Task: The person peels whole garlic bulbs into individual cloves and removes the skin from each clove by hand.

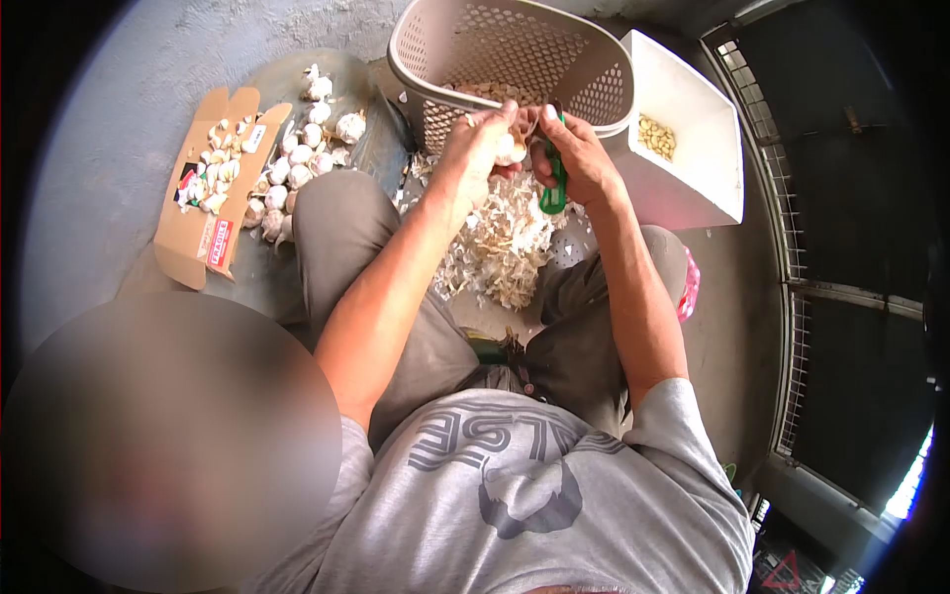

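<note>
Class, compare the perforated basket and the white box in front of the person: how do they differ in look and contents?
The basket is beige with perforated walls and rounded corners; the white box has solid, straight walls. The basket stands directly behind the hands, the white box to its right. The basket's contents are mostly hidden; the white box shows a small heap of peeled cloves. Both are open-topped.

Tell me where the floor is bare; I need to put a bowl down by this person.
Bare floor lies left of the cardboard box, and on the right between the white tub and the window grille. Crowded: garlic bulbs beside the box, peels between the knees, basket ahead.
</note>
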A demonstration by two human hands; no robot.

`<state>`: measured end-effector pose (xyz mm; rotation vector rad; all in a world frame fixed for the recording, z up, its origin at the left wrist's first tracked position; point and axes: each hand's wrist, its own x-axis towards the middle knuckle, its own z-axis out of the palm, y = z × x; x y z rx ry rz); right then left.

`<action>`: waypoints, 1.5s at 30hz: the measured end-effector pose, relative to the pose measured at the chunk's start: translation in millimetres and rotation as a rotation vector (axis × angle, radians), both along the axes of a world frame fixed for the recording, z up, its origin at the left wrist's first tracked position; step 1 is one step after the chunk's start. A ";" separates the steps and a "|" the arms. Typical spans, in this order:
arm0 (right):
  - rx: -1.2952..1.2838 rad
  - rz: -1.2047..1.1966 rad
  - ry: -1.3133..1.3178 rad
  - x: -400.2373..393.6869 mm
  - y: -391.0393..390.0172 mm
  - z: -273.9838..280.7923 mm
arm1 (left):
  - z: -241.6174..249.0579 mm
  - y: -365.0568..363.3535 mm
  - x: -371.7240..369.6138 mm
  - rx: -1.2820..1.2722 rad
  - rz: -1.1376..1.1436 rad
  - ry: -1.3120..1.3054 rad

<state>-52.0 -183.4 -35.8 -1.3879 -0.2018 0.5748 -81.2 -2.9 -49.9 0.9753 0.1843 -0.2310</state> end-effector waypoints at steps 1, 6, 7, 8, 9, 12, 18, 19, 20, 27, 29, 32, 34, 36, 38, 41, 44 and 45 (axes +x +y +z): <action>-0.096 0.015 -0.031 0.3 2.1 -2.1 | -1.0 2.8 -1.4 -0.008 0.015 0.002; -0.331 0.017 -0.192 9.6 16.7 -27.2 | 22.0 63.6 6.0 -0.170 0.223 -0.237; -0.520 0.137 -0.235 9.9 21.0 -39.0 | 28.8 78.1 4.1 -0.313 0.247 -0.147; -0.708 0.329 -0.253 8.9 26.7 -50.0 | 26.4 90.1 2.8 -0.341 0.275 -0.120; -0.899 0.537 -0.286 15.8 32.8 -57.6 | 23.1 106.6 -0.2 -0.441 0.151 -0.174; -1.161 0.640 -0.578 10.0 42.5 -147.5 | 33.3 104.3 -7.6 -0.404 0.269 -0.102; -0.975 0.564 -0.399 19.5 103.4 -305.3 | 53.1 98.1 -20.1 -0.551 0.294 -0.062; -0.988 0.545 -0.383 17.5 114.4 -317.0 | 53.8 103.2 -21.4 -0.556 0.298 -0.067; -0.968 0.556 -0.295 21.8 126.4 -321.1 | 54.1 108.1 -23.5 -0.561 0.302 -0.061; -1.055 0.628 -0.268 46.9 185.9 -391.8 | 50.8 126.5 -11.7 -0.463 0.377 -0.027; -1.044 0.673 -0.308 54.9 187.9 -387.8 | 52.7 118.2 -6.1 -0.477 0.427 0.044; -1.005 0.697 -0.306 63.4 185.7 -381.5 | 51.3 119.0 -6.5 -0.462 0.422 0.058; -0.986 0.706 -0.281 67.6 179.0 -359.7 | 51.1 119.7 -7.6 -0.473 0.425 0.044; -0.945 0.515 -0.445 54.4 174.4 -350.9 | 49.8 123.2 -12.4 -0.476 0.427 0.016; -0.568 0.527 0.001 63.1 168.8 -304.1 | 50.7 127.4 -18.4 -0.489 0.430 -0.008; -0.264 0.363 0.003 71.2 151.8 -236.1 | 53.9 127.9 -21.3 -0.521 0.431 -0.038; -0.354 0.159 -0.095 69.6 148.9 -227.5 | 58.0 130.9 -25.8 -0.558 0.441 -0.047; -0.487 0.173 -0.199 69.5 148.3 -236.5 | 59.2 131.7 -27.5 -0.558 0.431 -0.052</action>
